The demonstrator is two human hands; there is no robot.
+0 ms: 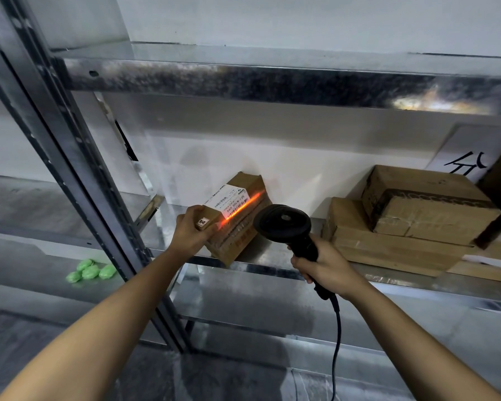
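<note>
A small brown cardboard parcel [237,224] with a white shipping label stands tilted on the metal shelf [272,260]. My left hand [192,231] grips its near left corner. My right hand [327,266] grips the handle of a black barcode scanner [284,224], whose head points at the parcel from the right. An orange-red scan line runs across the label and the box top. The scanner's black cable hangs down below my right hand.
Two larger cardboard boxes [411,221] are stacked on the same shelf to the right, with a white sheet bearing a black character behind them. Several green lumps [91,272] lie on the neighbouring shelf at left. A steel upright [78,180] and an upper shelf beam [272,79] frame the bay.
</note>
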